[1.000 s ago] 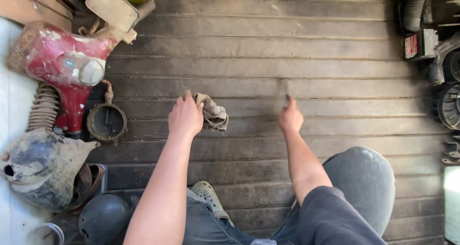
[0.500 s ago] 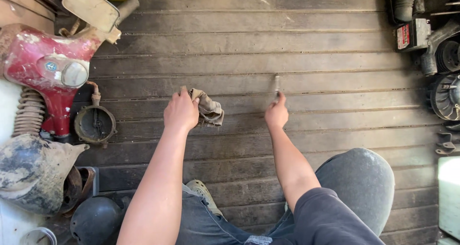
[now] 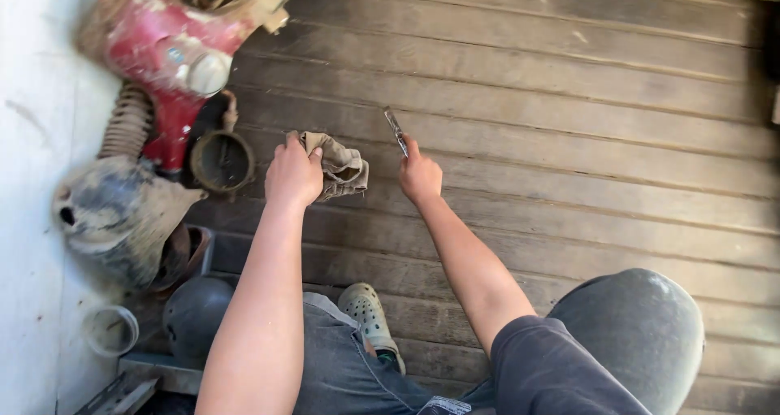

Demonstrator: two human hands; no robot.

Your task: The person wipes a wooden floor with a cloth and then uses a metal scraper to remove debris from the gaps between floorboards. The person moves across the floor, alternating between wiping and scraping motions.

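My left hand [image 3: 292,171] grips a crumpled tan rag [image 3: 336,166] held just above the dark wooden plank floor [image 3: 569,114]. My right hand [image 3: 420,175] holds a thin metal tool [image 3: 396,130] that sticks up and away from the fingers, tilted toward the left. The two hands are close together, with the rag between them. My knee in grey cloth [image 3: 634,334] and a foot in a pale clog [image 3: 370,317] show below.
Old dusty parts lie at the left: a red housing [image 3: 166,58] with a ribbed hose [image 3: 126,127], a round rusty dish [image 3: 221,160], a grey muddy cover [image 3: 122,212], a dark helmet-like dome [image 3: 195,313], a small white cup [image 3: 110,330]. A white wall [image 3: 32,179] borders them.
My right hand has lifted the thin metal tool off the planks and swung it left toward the rag. The view has shifted right, so the parts at the right edge are gone.
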